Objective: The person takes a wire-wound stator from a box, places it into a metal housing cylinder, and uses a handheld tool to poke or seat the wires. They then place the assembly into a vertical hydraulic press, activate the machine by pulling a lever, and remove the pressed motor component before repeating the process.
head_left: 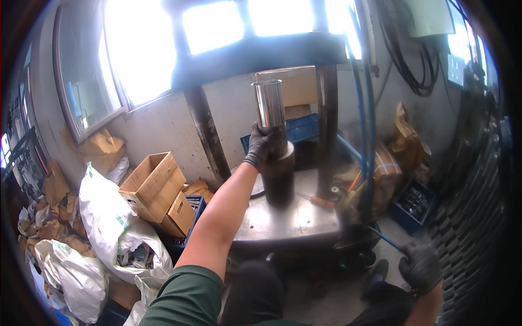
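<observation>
A shiny metal cylinder sleeve (269, 104) stands upright, its open rim at the top. It is on a dark stepped metal post (279, 176) that rises from the metal press table (261, 225). My left hand (261, 144), in a dark grey glove, is closed around the lower end of the sleeve, where it meets the post. My right hand (423, 267), gloved too, is low on the right, wrapped round the end of a thin blue lever (387, 239). That lever runs toward the right side of the press table.
Two press columns (206, 133) flank the post, under a heavy crossbeam (261, 57). Blue hoses (365, 108) hang on the right. Cardboard boxes (155, 179) and white sacks (106, 212) crowd the left. A blue crate (414, 204) of metal parts sits on the right floor.
</observation>
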Demonstrator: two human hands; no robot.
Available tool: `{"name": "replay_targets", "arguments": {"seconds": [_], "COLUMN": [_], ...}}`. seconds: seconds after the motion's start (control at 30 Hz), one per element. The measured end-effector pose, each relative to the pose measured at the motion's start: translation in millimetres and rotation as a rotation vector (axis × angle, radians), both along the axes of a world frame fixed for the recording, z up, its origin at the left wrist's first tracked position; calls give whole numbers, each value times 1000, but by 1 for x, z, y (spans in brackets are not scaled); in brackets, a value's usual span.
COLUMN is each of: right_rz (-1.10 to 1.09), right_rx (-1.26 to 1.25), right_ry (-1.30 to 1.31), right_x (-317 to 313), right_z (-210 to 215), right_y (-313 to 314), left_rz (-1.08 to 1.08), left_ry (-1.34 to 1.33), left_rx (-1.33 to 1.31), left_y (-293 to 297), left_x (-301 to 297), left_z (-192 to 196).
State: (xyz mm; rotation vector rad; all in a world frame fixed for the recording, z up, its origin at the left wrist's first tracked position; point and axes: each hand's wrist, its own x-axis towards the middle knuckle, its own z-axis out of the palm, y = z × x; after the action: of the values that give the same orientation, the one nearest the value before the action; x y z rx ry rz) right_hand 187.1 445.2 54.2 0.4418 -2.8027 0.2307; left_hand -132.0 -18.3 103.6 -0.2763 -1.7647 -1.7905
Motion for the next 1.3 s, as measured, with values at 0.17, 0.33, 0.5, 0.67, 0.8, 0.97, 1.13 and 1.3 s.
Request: {"name": "replay_targets", "arguments": {"seconds": [0.17, 0.33, 0.5, 0.67, 0.8, 0.97, 1.13, 1.3], "right_rz": [125, 7, -95, -51, -35, -51, -115, -96], "right_rx": [115, 63, 92, -49, -227, -121, -2, -127], "right_ry": [-346, -390, -387, -258, -264, -198, -200, -200], "right_x": [57, 66, 69, 67, 64, 64, 57, 64], "right_z": [-54, -37, -33, -27, -43, -36, -55, -33], "right_y": [12, -14, -20, -39, -30, -36, -15, -37], "left_rz": [-139, -229, 131, 110, -44, -88, -75, -91], "left_ry": [-51, -78, -104, -63, -42, -85, -62, -51], "left_rx": [39, 242, -164, -145, 12, 5, -18, 4], "left_y": [3, 9, 4, 4, -5, -5, -3, -2], "left_x": [-5, 9, 13, -2, -14, -8, -7, 0], "left_z": [2, 13, 12, 1, -3, 3, 2, 4]}}
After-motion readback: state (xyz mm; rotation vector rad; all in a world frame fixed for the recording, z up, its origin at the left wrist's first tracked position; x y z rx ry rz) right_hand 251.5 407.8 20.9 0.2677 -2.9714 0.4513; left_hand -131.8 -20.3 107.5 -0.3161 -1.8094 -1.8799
